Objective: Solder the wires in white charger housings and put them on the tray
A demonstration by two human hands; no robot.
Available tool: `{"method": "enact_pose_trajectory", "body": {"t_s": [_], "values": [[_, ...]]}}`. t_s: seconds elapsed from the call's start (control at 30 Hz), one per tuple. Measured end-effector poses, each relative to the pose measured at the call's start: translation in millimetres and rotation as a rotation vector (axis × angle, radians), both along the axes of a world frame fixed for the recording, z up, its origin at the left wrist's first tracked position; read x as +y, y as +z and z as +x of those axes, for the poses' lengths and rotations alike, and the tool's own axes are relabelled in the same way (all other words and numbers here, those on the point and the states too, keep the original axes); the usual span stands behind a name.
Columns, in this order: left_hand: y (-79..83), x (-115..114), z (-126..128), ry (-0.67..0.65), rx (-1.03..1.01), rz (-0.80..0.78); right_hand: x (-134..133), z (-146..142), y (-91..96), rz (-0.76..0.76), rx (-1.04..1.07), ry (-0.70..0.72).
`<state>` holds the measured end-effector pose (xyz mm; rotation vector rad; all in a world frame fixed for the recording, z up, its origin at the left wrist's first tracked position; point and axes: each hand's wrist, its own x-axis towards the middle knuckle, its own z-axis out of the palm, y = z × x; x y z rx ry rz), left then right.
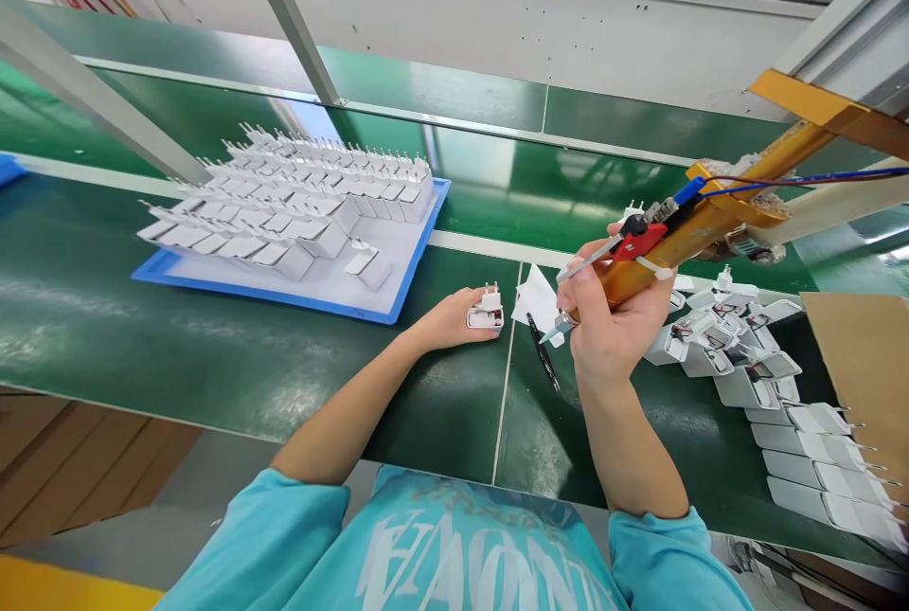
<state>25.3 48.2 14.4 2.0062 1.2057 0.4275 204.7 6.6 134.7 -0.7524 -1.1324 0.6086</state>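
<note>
My left hand (456, 319) is closed around a small white plug-in charger (486, 306), with its top part open and its two pins pointing up. Circuitry shows inside the housing. Wrapped around an amber glue gun (625, 279) is my right hand (603, 317), its thumb beside the metal lever. The gun's pale blue nozzle (558, 327) points down and left, apart from the charger. Below the nozzle lie a black pen (543, 350) and a piece of white paper (534, 294).
At the left, a blue-edged tray (398, 294) carries rows of white chargers (284, 213). More chargers (739, 346), several open, are heaped at the right beside brown cardboard (859, 355). A slanted metal post (288, 14) rises behind the green bench (454, 403).
</note>
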Motion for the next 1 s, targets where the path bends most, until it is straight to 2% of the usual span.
{"method": "enact_pose_trajectory", "body": {"t_s": [0.1, 0.23, 0.5, 0.67, 0.87, 1.0], "values": [[6.4, -2, 2, 0.035, 0.017, -0.071, 0, 1, -0.6, -0.023, -0.029, -0.019], [20.7, -10, 4, 0.082, -0.103, -0.18, 1, 1, 0.1, -0.021, -0.035, -0.021], [38.2, -19, 5, 0.041, -0.136, -0.216, 3, 2, 3.5, -0.022, 0.007, -0.058], [42.9, -23, 5, 0.013, -0.133, -0.185, 5, 4, 2.9, -0.074, 0.004, -0.096], [41.7, -25, 5, -0.014, -0.13, -0.071, 5, 3, 5.7, -0.032, 0.024, -0.042], [34.4, -22, 7, 0.028, 0.03, 0.074, 5, 2, 5.7, -0.068, -0.005, -0.073]]}}
